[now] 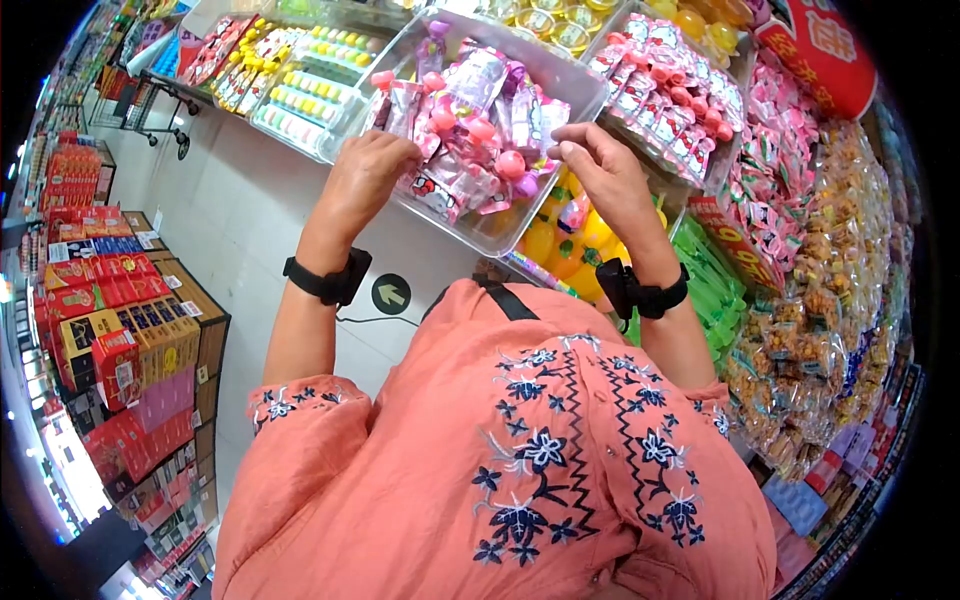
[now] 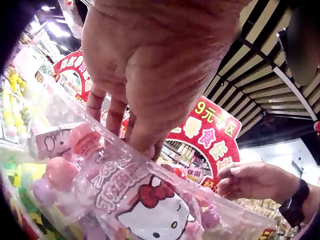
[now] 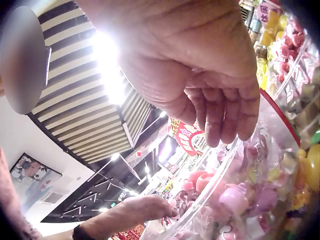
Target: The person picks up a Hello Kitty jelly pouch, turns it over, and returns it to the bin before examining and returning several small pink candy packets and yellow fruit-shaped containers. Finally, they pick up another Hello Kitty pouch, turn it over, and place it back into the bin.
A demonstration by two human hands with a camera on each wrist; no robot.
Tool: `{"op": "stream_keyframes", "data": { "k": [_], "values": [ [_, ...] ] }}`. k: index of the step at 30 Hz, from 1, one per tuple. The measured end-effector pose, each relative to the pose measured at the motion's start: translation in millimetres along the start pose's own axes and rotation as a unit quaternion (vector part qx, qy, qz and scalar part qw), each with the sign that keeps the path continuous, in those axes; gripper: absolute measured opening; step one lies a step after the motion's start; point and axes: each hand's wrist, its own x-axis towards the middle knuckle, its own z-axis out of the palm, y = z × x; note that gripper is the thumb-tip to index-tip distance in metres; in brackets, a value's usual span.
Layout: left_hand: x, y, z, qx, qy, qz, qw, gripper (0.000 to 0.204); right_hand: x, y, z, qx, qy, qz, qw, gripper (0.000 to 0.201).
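A clear plastic bin (image 1: 468,232) stands in front of me, heaped with pink and purple candy packets (image 1: 475,82) that have round ball-shaped ends. My left hand (image 1: 372,172) hangs over its left side, palm down. In the left wrist view its fingers (image 2: 114,114) point down behind the rim, and a packet with a cat face (image 2: 155,207) shows through the wall. At the right side is my right hand (image 1: 608,180), its fingers loosely bent and nothing between them. In the right wrist view those fingers (image 3: 216,117) hang close over the rim.
Yellow items (image 1: 580,245) and green packets (image 1: 708,285) lie in bins below right. A bin of pink-topped packets (image 1: 665,90) adjoins on the right, near a red sign (image 1: 825,50). Stacked boxes (image 1: 125,345) line the left, across the pale floor (image 1: 245,220).
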Motion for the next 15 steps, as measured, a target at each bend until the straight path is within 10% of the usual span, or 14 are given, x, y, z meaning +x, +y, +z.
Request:
{"op": "stream_keyframes", "data": {
  "k": [5, 9, 15],
  "values": [
    [0.3, 3.0, -16.0, -0.188, 0.099, -0.054, 0.976, 0.008, 3.8, -1.6, 4.0, 0.054, 0.03, -0.035, 0.997, 0.025],
    [17.9, 37.4, -48.6, -0.446, 0.121, -0.24, 0.854, 0.015, 12.5, -35.7, 10.2, 0.227, -0.077, 0.012, 0.971, 0.047],
    [46.9, 59.0, -3.4, -0.563, 0.168, -0.246, 0.771, 0.015, 21.5, -50.2, 21.2, 0.323, -0.057, 0.014, 0.944, 0.054]
  ]
}}
